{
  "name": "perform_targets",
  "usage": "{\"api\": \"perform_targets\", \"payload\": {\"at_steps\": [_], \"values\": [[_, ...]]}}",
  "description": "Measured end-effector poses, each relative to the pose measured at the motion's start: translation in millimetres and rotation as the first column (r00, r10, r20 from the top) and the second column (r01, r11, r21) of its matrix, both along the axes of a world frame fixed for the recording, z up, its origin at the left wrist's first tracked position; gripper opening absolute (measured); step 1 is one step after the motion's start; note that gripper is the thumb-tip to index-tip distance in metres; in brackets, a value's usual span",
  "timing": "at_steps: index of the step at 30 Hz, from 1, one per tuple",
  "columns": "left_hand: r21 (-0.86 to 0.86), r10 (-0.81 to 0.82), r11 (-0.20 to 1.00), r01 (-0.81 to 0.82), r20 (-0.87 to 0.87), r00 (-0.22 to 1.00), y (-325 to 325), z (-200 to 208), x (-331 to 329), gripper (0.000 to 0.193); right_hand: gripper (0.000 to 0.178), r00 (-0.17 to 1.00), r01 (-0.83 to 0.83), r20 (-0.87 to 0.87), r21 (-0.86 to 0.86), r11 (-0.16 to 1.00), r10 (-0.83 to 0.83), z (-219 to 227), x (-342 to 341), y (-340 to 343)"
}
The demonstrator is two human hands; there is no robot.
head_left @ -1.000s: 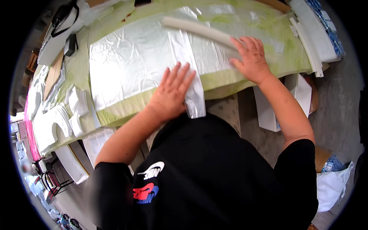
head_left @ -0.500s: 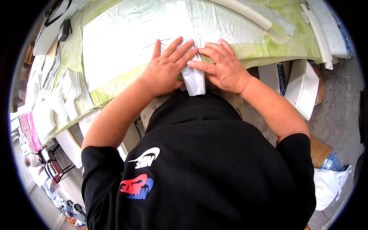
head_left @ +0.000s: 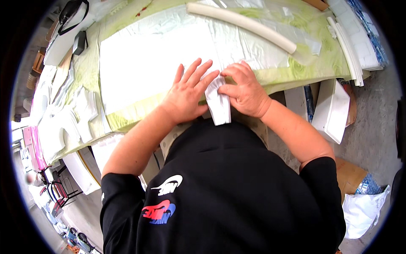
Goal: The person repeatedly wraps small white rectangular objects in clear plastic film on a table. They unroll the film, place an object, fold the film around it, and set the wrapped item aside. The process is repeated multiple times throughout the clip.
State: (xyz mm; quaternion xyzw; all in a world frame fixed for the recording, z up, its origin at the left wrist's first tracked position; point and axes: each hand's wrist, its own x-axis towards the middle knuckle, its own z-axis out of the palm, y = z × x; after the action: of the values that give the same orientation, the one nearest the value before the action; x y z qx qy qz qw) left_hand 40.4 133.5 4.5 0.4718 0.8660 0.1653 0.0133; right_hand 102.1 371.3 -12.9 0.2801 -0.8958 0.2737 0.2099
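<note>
A white folded strip of thin plastic film [head_left: 219,108] hangs over the near edge of the table, between my hands and close to my body. My right hand [head_left: 246,91] pinches its upper right side, thumb toward the front and fingers curled behind. On the strip's left, my left hand [head_left: 187,93] is open, fingers spread and nothing held, its fingertips just by the strip's upper end. Beyond both hands a broad white sheet [head_left: 156,63] lies flat on the table.
A green-patterned cloth [head_left: 315,67] covers the table. A long cream foam tube [head_left: 249,29] lies across its far side. White cut pieces [head_left: 84,106] are heaped at left, near a black box [head_left: 79,42]. A white panel [head_left: 332,112] and a cardboard box [head_left: 349,173] stand at right.
My left hand has come off the strip, its fingers now spread beside it. My right fingers have closed on the strip's side. The whole view has shifted, showing more of the table's far side.
</note>
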Motion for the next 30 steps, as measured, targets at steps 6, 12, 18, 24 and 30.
{"api": "perform_targets", "payload": {"at_steps": [6,12,18,24,30], "values": [[-0.047,0.03,0.999,-0.027,0.049,0.998,-4.3,2.5,0.6,0.08,0.015,0.998,-0.007,0.06,0.025,1.0,0.006,9.7,-0.4,-1.6],[0.204,0.135,0.964,-0.17,0.172,0.976,1.6,-1.3,-3.6,0.043,0.017,0.921,0.122,0.39,-0.248,0.961,-0.016,20.7,-27.2,-2.4],[0.284,0.257,0.911,-0.299,0.179,0.95,9.7,-8.8,-10.7,0.019,0.03,0.692,0.467,0.703,-0.263,0.844,-0.164,19.5,-69.2,-14.3],[0.262,0.4,0.866,-0.426,0.15,0.904,19.1,-7.3,-13.2,0.017,0.035,0.6,0.516,0.716,-0.005,0.857,-0.357,25.8,-90.6,-24.3],[0.111,0.443,0.88,-0.462,0.158,0.882,18.6,-4.2,-22.9,0.031,0.034,0.584,0.502,0.671,0.145,0.853,-0.458,31.4,-95.0,-32.6]]}}
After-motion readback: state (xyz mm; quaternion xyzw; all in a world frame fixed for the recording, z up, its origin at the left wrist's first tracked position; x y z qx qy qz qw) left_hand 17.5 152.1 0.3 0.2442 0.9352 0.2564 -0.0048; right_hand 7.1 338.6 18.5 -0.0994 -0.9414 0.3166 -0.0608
